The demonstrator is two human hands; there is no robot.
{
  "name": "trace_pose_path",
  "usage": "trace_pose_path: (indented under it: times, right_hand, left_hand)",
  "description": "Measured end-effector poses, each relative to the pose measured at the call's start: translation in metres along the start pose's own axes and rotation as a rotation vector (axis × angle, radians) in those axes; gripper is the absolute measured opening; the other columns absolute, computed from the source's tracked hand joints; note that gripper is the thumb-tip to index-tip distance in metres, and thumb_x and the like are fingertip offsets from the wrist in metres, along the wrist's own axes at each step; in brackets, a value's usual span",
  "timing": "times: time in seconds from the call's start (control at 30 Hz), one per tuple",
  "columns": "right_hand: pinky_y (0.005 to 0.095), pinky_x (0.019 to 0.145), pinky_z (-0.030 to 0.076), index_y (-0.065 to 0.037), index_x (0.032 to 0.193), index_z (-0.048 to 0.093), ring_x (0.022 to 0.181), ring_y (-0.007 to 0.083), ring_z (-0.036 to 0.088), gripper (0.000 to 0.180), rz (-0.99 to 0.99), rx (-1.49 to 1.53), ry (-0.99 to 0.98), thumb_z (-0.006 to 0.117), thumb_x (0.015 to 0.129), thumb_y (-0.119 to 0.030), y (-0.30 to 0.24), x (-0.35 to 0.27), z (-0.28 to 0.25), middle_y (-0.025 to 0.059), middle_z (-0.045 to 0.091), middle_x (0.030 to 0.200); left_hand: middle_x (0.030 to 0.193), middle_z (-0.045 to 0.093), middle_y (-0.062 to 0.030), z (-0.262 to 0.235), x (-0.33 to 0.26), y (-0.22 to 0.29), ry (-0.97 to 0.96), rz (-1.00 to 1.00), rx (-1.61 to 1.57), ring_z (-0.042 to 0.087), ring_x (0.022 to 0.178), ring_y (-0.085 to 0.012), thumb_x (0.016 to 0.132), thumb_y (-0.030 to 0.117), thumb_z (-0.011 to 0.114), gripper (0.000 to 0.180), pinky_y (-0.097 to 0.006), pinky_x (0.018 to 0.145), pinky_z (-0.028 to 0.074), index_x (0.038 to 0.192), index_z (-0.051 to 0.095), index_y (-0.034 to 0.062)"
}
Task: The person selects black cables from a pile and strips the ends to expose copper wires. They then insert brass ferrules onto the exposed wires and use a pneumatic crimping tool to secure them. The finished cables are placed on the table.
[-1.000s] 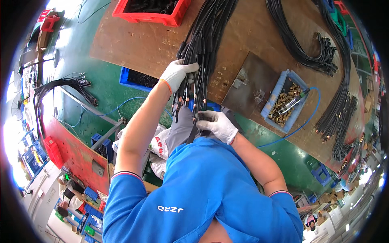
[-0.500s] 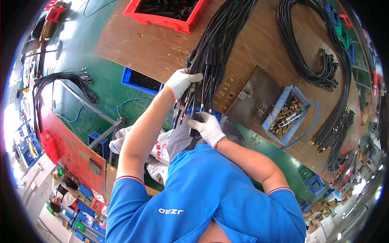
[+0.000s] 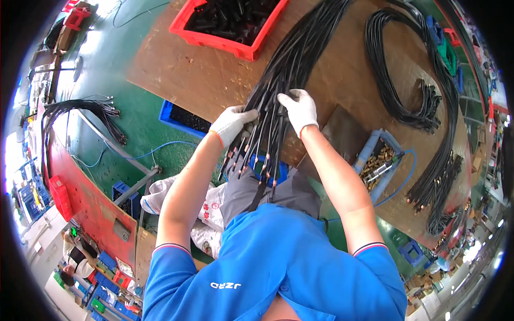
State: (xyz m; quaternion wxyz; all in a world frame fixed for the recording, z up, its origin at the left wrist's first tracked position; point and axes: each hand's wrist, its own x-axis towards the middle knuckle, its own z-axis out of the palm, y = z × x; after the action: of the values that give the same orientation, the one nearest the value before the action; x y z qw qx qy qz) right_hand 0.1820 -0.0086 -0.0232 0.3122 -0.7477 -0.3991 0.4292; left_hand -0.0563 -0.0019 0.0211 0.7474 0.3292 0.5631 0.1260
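A thick bundle of black cables (image 3: 306, 45) runs down the brown table and hangs over its near edge toward my lap. Bare copper-coloured tips show at the cables' loose ends, and black sleeves sit on some of them. My left hand (image 3: 231, 125), in a white glove, is closed around the left side of the bundle, thumb on top. On the bundle's right side, slightly higher, my gloved right hand (image 3: 301, 111) pinches black cable between thumb and fingers. The exact strands in each grip are partly hidden.
A red bin (image 3: 249, 52) of black sleeves stands at the far edge. Right of me are a blue bin (image 3: 376, 187) of brass fittings with a silver tool, a blue hose (image 3: 415, 160) and coiled cables (image 3: 383, 75). A blue bin (image 3: 184, 128) sits below the table's left edge.
My right hand has moved up from the low cable ends to the bundle's right side. My left hand stays on the bundle, slightly lower, and the cable ends have spread.
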Motion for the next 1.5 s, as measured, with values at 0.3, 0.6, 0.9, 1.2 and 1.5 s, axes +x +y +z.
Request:
trace_pose_path:
  times: [0.3, 0.6, 0.9, 1.2, 1.5]
  right_hand:
    - [0.0439, 0.089, 0.058, -0.01, 0.114, 0.075, 0.099, 0.0334, 0.074, 0.038, -0.423, -0.265, 0.2, 0.08, 0.091, -0.04, -0.088, 0.065, -0.014, 0.0137, 0.076, 0.105]
    - [0.0481, 0.109, 0.054, -0.016, 0.157, 0.052, 0.131, 0.0381, 0.065, 0.071, -0.778, -1.24, -0.492, 0.069, 0.088, -0.019, -0.208, 0.17, 0.06, 0.0194, 0.066, 0.143]
    - [0.0533, 0.097, 0.058, -0.012, 0.146, 0.057, 0.118, 0.0441, 0.071, 0.056, -0.725, -1.389, -0.604, 0.058, 0.091, -0.008, -0.213, 0.208, 0.096, 0.0229, 0.074, 0.127]
    - [0.0476, 0.085, 0.06, -0.01, 0.142, 0.064, 0.095, 0.0374, 0.076, 0.051, -0.888, -0.678, -0.142, 0.072, 0.094, -0.025, -0.198, 0.224, 0.067, 0.0205, 0.077, 0.11]
    - [0.0448, 0.11, 0.052, -0.004, 0.136, 0.066, 0.127, 0.0386, 0.068, 0.063, -0.553, -0.605, -0.3, 0.083, 0.082, -0.031, -0.225, 0.172, 0.053, 0.0265, 0.072, 0.13]
  left_hand:
    - [0.08, 0.067, 0.0011, -0.011, -0.004, -0.008, 0.007, -0.014, -0.056, 0.056, 0.063, -0.007, 0.101, 0.034, 0.07, 0.028, -0.025, 0.058, 0.046, 0.098, 0.074, 0.0059]
    - [0.091, 0.07, -0.0014, -0.023, -0.004, -0.012, -0.085, -0.001, -0.2, 0.061, 0.07, -0.0098, 0.109, 0.038, 0.061, 0.04, -0.027, 0.062, 0.052, 0.122, 0.073, 0.002]
    - [0.086, 0.074, -0.0071, -0.043, 0.0, -0.026, -0.177, -0.149, -0.498, 0.067, 0.07, -0.0161, 0.112, 0.048, 0.053, 0.051, -0.033, 0.067, 0.058, 0.108, 0.076, 0.003]
    - [0.091, 0.072, -0.0044, -0.039, 0.004, -0.029, -0.132, -0.082, -0.432, 0.067, 0.075, -0.0144, 0.109, 0.035, 0.063, 0.034, -0.032, 0.07, 0.057, 0.113, 0.073, 0.0027]
    - [0.094, 0.07, -0.0026, -0.031, 0.003, -0.031, -0.085, -0.066, -0.427, 0.065, 0.078, -0.0128, 0.107, 0.032, 0.067, 0.029, -0.03, 0.071, 0.057, 0.117, 0.072, 0.0048]
